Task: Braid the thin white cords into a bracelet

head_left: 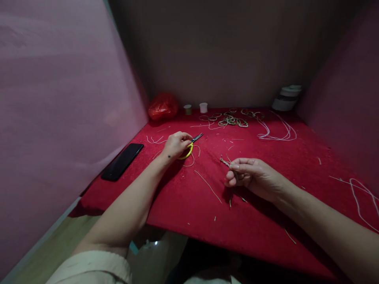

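Note:
My left hand [178,144] is closed on a pair of scissors [191,150] with yellow handles, low over the red cloth. The blades point away to the right. Loose cord lies under and around this hand. Between thumb and fingers, my right hand [251,175] pinches a braided cord [225,162]. One end of the braid sticks out to the left of the fingertips. Darker cord ends hang below the hand; the middle of the piece is hidden in my fingers.
A black phone [122,161] lies at the left edge. Along the back stand a red plastic bag [163,106], two spools, one white [203,107], and a white tub [286,98]. Tangled braided cords [232,120] and pale string [281,136] lie before them. Cut scraps dot the red cloth [183,205].

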Available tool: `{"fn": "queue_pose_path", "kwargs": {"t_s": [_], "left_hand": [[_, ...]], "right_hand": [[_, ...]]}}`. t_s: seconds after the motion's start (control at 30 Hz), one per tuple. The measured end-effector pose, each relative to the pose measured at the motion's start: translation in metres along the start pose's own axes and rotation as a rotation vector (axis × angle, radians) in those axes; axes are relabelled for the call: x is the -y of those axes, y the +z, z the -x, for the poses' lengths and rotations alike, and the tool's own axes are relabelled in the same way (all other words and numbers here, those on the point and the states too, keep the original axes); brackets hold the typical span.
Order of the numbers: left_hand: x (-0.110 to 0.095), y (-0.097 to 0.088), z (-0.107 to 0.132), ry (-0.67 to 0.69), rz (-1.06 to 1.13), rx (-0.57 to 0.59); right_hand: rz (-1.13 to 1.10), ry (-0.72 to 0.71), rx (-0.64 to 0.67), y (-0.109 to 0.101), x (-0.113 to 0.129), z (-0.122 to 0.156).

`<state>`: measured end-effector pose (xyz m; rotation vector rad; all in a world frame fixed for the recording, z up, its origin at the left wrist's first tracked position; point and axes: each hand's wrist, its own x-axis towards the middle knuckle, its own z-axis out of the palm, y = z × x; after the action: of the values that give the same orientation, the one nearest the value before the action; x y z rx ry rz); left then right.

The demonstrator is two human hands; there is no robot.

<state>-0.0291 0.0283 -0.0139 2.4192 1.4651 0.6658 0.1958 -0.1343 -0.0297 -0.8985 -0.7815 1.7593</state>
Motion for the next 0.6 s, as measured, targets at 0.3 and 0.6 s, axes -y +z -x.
{"fn": "queue_pose_path", "kwargs": {"t_s": [0.3,0.6], "left_hand": [[-0.011,0.024,-0.002,0.111,-0.282,0.057],[-0.037,0.010,0.019,0.099,-0.225,-0.062]], "right_hand": [[0.003,-0.008,-0.016,0.002,0.001,0.001],[-0.029,-0.027,-0.050,0.002,0.000,0.000]]}}
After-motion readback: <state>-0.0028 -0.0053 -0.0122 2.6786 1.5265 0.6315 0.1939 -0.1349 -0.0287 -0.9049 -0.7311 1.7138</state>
